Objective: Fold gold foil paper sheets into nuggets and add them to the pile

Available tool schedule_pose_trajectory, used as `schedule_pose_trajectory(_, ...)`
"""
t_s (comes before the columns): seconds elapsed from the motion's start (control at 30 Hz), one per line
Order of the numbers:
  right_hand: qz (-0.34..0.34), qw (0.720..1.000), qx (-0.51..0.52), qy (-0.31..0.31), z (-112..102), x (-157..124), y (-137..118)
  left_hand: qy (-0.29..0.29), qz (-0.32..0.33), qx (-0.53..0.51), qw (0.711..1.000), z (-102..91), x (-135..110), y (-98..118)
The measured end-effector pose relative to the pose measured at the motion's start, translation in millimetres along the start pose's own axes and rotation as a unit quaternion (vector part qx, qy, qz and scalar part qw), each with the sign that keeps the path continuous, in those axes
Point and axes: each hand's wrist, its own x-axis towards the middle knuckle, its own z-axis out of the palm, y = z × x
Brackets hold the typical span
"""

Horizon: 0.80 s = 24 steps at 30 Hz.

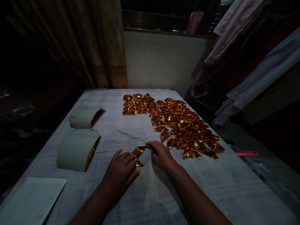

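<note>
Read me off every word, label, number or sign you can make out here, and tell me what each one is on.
No text can be read in this picture.
White sheet at the table's near left: faint marks, too small and blurred to read.
Gold-and-grey paper between the hands: no lettering visible.
Folded gold pieces: no lettering visible.
Pink object on the sill: too dark to tell.

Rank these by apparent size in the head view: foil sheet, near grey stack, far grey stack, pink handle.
1. Near grey stack, though nearness may enlarge it
2. Far grey stack
3. Foil sheet, partly covered
4. Pink handle
</note>
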Motion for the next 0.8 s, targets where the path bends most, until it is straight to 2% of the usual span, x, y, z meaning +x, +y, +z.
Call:
schedule_pose_trajectory(0.1,-0.054,0.998,0.026,0.01,0,-11,2,-0.008,-0.009,0.01,1.0,-1.5,6,2)
schedule_pose_trajectory(0.23,-0.114,0.993,0.005,0.032,1,-21,3,0.007,-0.006,0.016,1.0,-1.1,8,-3)
schedule_pose_trajectory(0.4,-0.148,0.988,0.017,0.038,2,-27,2,0.029,-0.02,0.021,0.999,-1.0,9,-12)
schedule_pose_trajectory(0.5,-0.165,0.985,0.026,0.051,3,-29,2,0.012,-0.029,0.011,0.999,-0.4,11,-13)
schedule_pose_trajectory(0.57,-0.175,0.983,0.0,0.062,3,-31,1,-0.004,-0.029,-0.004,1.0,1.2,12,-12)
schedule_pose_trajectory(0.7,-0.189,0.976,-0.085,0.069,2,-35,-5,0.025,-0.014,-0.015,0.999,6.5,7,-7)
schedule_pose_trajectory(0.8,-0.182,0.974,-0.115,0.071,-1,-38,-11,0.019,-0.007,-0.013,1.0,9.2,-1,-3)
